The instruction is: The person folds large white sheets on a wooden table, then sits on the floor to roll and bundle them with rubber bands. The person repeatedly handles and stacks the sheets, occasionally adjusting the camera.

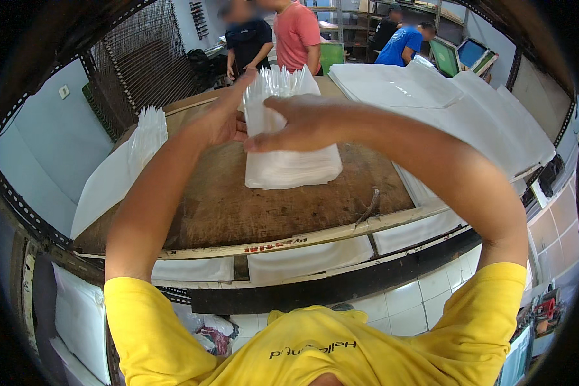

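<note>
A stack of thin, translucent white plastic sheets lies on the brown wooden table in front of me, its far end crinkled and standing up. My left hand is at the stack's left edge, one finger stretched toward the crinkled end and the others by the side. Over the stack reaches my right hand, thumb and fingers spread apart, pointing left. Both hands are slightly blurred, and whether the right palm presses on the sheets is hard to see.
Another crinkled white stack lies at the table's left. Large white sheets cover its right side. More sheets sit on a shelf beneath the front edge. Several people stand beyond the table, near racks and green-framed screens.
</note>
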Action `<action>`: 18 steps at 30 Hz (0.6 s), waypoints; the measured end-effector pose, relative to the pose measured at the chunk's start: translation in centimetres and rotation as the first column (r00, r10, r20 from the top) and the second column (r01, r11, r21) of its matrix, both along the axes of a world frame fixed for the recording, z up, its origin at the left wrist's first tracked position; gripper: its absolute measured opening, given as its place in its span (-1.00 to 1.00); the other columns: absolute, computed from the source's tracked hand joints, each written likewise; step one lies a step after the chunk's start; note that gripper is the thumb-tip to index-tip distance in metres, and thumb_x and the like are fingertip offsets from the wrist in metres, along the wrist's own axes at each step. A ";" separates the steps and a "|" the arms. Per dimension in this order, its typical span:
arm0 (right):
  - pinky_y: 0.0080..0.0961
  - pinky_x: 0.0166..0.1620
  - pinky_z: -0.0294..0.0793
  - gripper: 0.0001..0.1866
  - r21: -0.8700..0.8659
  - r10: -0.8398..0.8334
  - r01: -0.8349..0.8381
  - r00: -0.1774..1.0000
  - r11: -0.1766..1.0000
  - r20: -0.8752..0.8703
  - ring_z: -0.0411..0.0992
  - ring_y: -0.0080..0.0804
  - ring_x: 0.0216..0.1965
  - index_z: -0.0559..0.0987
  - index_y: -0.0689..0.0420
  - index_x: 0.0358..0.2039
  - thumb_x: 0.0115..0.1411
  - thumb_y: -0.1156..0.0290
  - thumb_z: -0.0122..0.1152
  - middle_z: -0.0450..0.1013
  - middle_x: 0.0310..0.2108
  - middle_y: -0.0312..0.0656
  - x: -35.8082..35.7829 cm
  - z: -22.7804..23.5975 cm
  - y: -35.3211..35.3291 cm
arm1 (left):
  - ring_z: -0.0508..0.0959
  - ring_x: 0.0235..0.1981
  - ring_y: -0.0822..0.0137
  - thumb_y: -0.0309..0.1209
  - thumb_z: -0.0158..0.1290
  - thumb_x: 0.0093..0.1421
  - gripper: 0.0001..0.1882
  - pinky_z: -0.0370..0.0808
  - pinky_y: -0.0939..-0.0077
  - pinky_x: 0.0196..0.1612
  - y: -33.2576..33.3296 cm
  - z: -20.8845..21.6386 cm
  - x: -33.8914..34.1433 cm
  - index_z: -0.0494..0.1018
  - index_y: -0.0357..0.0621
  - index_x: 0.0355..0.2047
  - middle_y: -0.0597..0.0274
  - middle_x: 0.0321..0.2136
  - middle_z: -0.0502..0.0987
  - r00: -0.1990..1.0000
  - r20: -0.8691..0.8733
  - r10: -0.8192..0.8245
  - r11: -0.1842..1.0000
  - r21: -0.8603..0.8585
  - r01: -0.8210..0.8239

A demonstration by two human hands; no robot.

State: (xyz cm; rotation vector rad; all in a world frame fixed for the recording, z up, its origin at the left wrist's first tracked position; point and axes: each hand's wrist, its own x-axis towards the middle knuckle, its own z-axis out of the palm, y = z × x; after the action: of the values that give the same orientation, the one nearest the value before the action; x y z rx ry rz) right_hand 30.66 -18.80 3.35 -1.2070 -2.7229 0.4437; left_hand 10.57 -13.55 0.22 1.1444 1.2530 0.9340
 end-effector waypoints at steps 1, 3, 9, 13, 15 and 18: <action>-0.13 0.33 0.20 0.26 -0.030 0.034 -0.035 0.999 0.999 -0.041 0.18 0.18 0.34 0.12 0.37 0.37 0.04 -0.52 0.13 0.18 0.31 0.33 -0.4 -0.1 -0.8 | 0.46 0.15 -0.02 0.37 -0.01 0.18 0.00 0.41 0.04 0.20 0.1 -0.3 -0.2 0.13 -0.15 0.37 -0.22 0.18 0.33 0.995 -0.048 -0.088 0.994 0.061 0.091; -0.12 0.33 0.20 0.22 -0.056 0.093 -0.098 0.993 0.994 -0.075 0.20 0.20 0.33 0.14 0.32 0.38 0.05 -0.51 0.13 0.20 0.29 0.34 -0.7 -0.2 -1.7 | 0.42 0.19 -0.04 0.32 0.09 0.13 0.05 0.40 0.07 0.22 0.0 -0.2 -0.1 0.11 -0.22 0.37 -0.25 0.21 0.31 0.973 -0.160 -0.165 0.977 0.110 0.184; -0.11 0.28 0.26 0.08 0.107 0.167 -0.159 0.984 0.981 -0.063 0.27 0.19 0.26 0.16 0.20 0.37 0.13 -0.43 0.13 0.26 0.22 0.31 -0.2 -2.3 -1.9 | 0.39 0.23 -0.03 0.11 0.40 -0.06 0.18 0.42 0.12 0.21 -0.7 2.3 1.8 0.08 -0.37 0.35 -0.32 0.22 0.29 0.907 -0.367 -0.204 0.969 0.057 0.241; -0.10 0.29 0.23 0.03 0.080 0.161 -0.151 0.977 0.985 -0.138 0.23 0.19 0.28 0.11 0.18 0.37 0.16 -0.33 0.19 0.23 0.22 0.31 0.3 -2.4 -2.1 | 0.54 0.10 0.05 0.17 0.39 -0.10 0.07 0.53 0.22 0.08 0.7 2.3 2.1 0.30 -0.37 0.24 -0.25 0.15 0.40 0.815 -0.539 -0.215 0.961 0.034 0.275; -0.10 0.29 0.23 0.02 0.104 0.175 -0.158 0.969 0.982 -0.172 0.24 0.20 0.27 0.09 0.16 0.37 0.16 -0.29 0.22 0.21 0.22 0.31 0.1 -3.1 -2.4 | 0.57 0.05 0.07 0.12 0.41 -0.09 0.02 0.54 0.22 0.04 1.4 2.5 2.3 0.34 -0.36 0.20 -0.16 0.12 0.45 0.734 -0.609 -0.300 0.933 -0.026 0.359; -0.11 0.27 0.27 0.00 0.208 0.238 -0.196 0.951 0.958 -0.200 0.30 0.19 0.22 0.10 0.15 0.36 0.16 -0.25 0.26 0.22 0.21 0.30 0.0 -4.6 -2.4 | 0.58 0.01 0.12 0.08 0.40 -0.09 -0.07 0.52 0.19 0.05 1.9 2.9 2.8 0.40 -0.28 0.16 -0.07 0.08 0.50 0.653 -0.710 -0.261 0.935 -0.019 0.353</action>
State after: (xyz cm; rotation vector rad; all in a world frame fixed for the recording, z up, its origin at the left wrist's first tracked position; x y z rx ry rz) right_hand 30.66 -21.25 -1.24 -0.7639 -2.6408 0.3170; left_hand 13.33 -11.67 3.16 1.8586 1.5359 0.2893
